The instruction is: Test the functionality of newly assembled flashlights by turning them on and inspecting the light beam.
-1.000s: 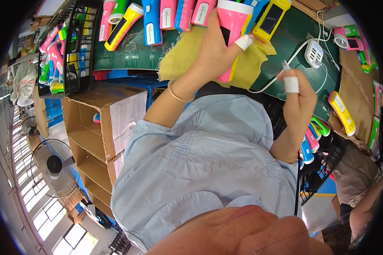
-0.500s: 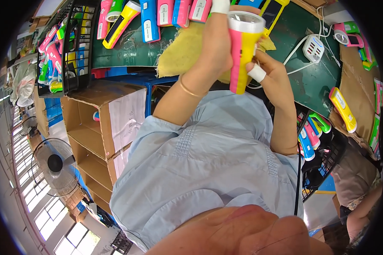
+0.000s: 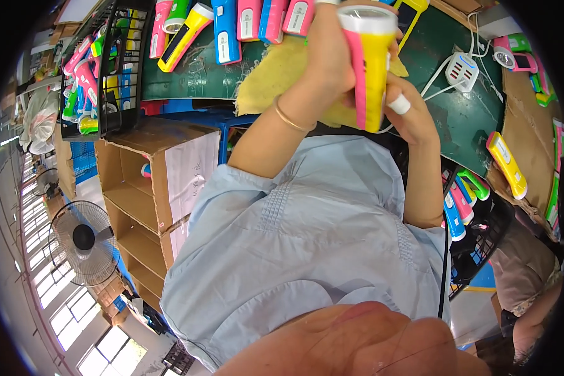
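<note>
A pink and yellow flashlight (image 3: pixel 373 72) with a white head is held head up over the near part of the table. My left hand (image 3: pixel 329 62), a bangle on its wrist, is closed around the flashlight's left side near the head. Against the lower right side of the body, my right hand (image 3: pixel 413 113) grips it too, with white tape round the thumb; its other fingers are partly hidden behind the flashlight. Beneath the hands lies a yellow cloth (image 3: pixel 266 84).
Several flashlights line the far side of the green table (image 3: pixel 175 84). A white power strip (image 3: pixel 462 72) with cables lies at the right, near a yellow flashlight (image 3: pixel 506 164). Black baskets of flashlights flank me; cardboard shelves (image 3: pixel 131 188) and a fan (image 3: pixel 83 238) stand left.
Both hands and the flashlight have shifted slightly right. My right thumb has moved away from the flashlight's edge a little. The surroundings are also displaced slightly rightward.
</note>
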The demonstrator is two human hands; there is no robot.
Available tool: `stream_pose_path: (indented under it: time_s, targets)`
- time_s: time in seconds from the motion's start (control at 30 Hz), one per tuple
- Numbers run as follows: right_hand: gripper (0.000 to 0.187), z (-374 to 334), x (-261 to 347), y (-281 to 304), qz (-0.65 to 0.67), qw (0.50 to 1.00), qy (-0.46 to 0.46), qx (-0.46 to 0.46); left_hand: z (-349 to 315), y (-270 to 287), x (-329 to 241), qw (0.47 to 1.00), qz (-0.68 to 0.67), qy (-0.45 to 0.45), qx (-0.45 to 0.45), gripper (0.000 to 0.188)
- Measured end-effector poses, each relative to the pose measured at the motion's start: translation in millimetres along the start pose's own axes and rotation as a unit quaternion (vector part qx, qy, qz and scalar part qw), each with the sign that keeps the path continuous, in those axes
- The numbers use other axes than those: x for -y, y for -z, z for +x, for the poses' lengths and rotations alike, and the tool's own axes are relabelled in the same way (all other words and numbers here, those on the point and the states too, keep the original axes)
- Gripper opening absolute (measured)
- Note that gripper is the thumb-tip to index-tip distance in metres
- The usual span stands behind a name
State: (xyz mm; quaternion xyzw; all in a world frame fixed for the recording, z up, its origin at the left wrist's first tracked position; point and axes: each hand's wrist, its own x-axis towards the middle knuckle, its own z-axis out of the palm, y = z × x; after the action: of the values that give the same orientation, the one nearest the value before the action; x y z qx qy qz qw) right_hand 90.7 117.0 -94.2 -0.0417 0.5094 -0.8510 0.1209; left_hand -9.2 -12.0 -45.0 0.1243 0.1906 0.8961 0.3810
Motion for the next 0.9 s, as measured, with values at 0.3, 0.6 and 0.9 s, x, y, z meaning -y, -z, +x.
stream_pose_path:
  time_s: [0.3,0.6,0.9]
  targets:
    - [0.036,3.0,3.2,-30.3,-0.413,0.845,0.169,-0.295,-0.3,14.4,17.9,0.992,0.001,-0.1,-0.076,0.065]
    - [0.041,20.6,17.9,-8.7,-0.18,0.977,0.05,-0.106,6.5,27.4,7.1,0.984,0.119,-0.123,0.054,0.051]
    - [0.051,-58.6,67.8,93.8,-0.016,0.839,0.257,-0.479,128.4,113.7,-139.9,0.361,0.757,-0.511,-0.189,0.05]
